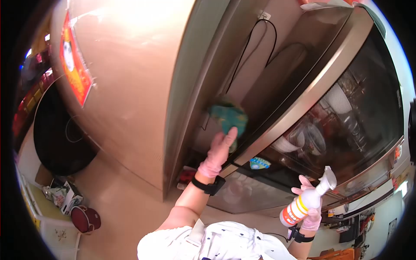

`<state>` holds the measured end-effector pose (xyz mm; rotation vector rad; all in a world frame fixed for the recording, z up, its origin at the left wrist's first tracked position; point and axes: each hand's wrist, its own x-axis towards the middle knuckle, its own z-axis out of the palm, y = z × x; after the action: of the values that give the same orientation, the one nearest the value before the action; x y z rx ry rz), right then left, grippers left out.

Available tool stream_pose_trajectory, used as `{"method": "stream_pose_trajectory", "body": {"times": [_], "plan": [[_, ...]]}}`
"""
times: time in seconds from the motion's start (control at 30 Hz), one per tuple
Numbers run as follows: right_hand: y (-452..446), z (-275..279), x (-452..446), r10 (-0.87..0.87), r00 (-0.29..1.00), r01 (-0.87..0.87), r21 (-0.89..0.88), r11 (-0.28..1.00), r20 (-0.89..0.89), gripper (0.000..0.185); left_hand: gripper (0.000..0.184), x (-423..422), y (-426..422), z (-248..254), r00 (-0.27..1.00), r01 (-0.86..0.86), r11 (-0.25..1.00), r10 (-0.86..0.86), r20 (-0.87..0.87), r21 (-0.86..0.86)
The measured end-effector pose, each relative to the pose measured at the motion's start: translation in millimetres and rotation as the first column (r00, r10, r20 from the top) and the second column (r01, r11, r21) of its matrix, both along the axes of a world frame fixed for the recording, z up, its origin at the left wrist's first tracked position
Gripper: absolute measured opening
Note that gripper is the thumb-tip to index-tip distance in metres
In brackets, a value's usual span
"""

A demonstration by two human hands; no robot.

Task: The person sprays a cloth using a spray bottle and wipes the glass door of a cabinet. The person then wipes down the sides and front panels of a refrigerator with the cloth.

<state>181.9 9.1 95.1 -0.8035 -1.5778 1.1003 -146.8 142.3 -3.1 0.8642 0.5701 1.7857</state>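
Observation:
My left hand (pixel 220 149), in a pink glove, is closed on a green patterned cloth (pixel 229 116). It reaches into the narrow gap between the refrigerator (pixel 125 82) and the side of a dark glass-fronted cabinet (pixel 342 117). The cloth looks slightly blurred. Lower right, in front of the cabinet, my right hand (pixel 313 213), also in a pink glove, grips a white spray bottle (pixel 300 207) with an orange and yellow label. The bottle is tilted, its trigger head pointing up and right.
Black cables (pixel 247 47) hang from a wall socket (pixel 264 16) in the gap. Dishes show behind the cabinet glass. A dark red bucket (pixel 86 219) stands on the floor at lower left, near a black round object (pixel 60 130). A blue sticker (pixel 260 163) is on the cabinet front.

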Motion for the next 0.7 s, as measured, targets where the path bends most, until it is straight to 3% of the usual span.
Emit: {"method": "stream_pose_trajectory", "body": {"times": [0.03,0.07,0.1,0.17,0.23,0.3,0.37,0.4,0.47,0.5,0.53,0.6,0.63,0.67,0.7], "plan": [[-1.6,6.5,0.3,-0.045,0.999,0.045,0.016,0.999,0.016,0.083,0.053,4.4,11.0,13.3,0.978,0.135,0.99,-0.127,-0.167,0.038],[-3.5,7.2,3.9,-0.098,0.994,0.096,0.034,0.995,0.057,0.085,0.065,18.3,18.2,28.4,0.972,0.135,0.98,-0.103,-0.209,0.145],[-5.4,8.1,7.5,-0.151,0.984,0.146,0.052,0.988,0.098,0.087,0.075,19.7,34.4,24.9,0.908,0.103,0.98,-0.023,-0.419,0.168],[-10.4,6.6,10.9,-0.215,0.968,0.211,0.043,0.977,0.128,0.089,0.08,12.5,79.0,9.2,0.815,0.219,0.976,-0.193,-0.547,-0.018],[-14.0,-1.0,12.7,-0.253,0.963,0.255,-0.009,0.967,0.092,0.09,0.075,17.7,114.9,-61.7,0.817,0.264,0.929,-0.358,-0.452,-0.259],[-11.1,-16.8,26.0,-0.272,0.962,0.272,0.004,0.962,0.02,0.086,0.068,15.2,104.7,-117.8,0.815,0.334,0.873,-0.457,-0.357,-0.355],[-9.5,-26.3,35.9,-0.287,0.958,0.288,0.035,0.957,-0.017,0.085,0.061,15.1,88.1,-137.8,0.792,0.404,0.835,-0.524,-0.313,-0.373],[-9.6,-28.1,39.6,-0.295,0.955,0.295,0.058,0.954,-0.019,0.085,0.061,11.0,78.8,-110.2,0.793,0.402,0.842,-0.516,-0.322,-0.359],[-8.3,-27.9,50.5,-0.312,0.95,0.313,0.113,0.943,-0.027,0.087,0.057,8.2,69.3,-64.8,0.722,0.368,0.911,-0.407,-0.56,-0.189],[-6.5,-26.0,51.9,-0.318,0.948,0.319,0.133,0.938,-0.03,0.088,0.056,4.5,76.5,-52.9,0.717,0.345,0.925,-0.152,-0.681,0.157],[-8.3,-21.1,48.5,-0.375,0.926,0.379,0.148,0.914,-0.051,0.09,0.055,-0.4,86.0,-37.6,0.705,0.333,0.812,0.123,-0.698,0.479],[-15.3,0.4,26.1,-0.407,0.911,0.412,0.148,0.899,-0.067,0.074,0.052,-3.6,95.5,84.6,0.639,0.462,0.885,-0.283,-0.715,0.063],[-18.7,11.1,15.0,-0.422,0.903,0.429,0.148,0.891,-0.075,0.067,0.054,3.3,116.4,99.4,0.752,0.52,0.837,-0.353,-0.557,0.172],[-18.9,9.6,20.9,-0.389,0.917,0.398,0.153,0.904,-0.087,0.08,0.056,10.1,137.1,114.3,0.806,0.566,0.77,-0.444,-0.39,0.294],[-20.8,3.4,29.3,-0.377,0.921,0.388,0.159,0.908,-0.095,0.087,0.063,9.4,162.1,118.6,0.787,0.488,0.847,-0.325,-0.524,0.209]]}}
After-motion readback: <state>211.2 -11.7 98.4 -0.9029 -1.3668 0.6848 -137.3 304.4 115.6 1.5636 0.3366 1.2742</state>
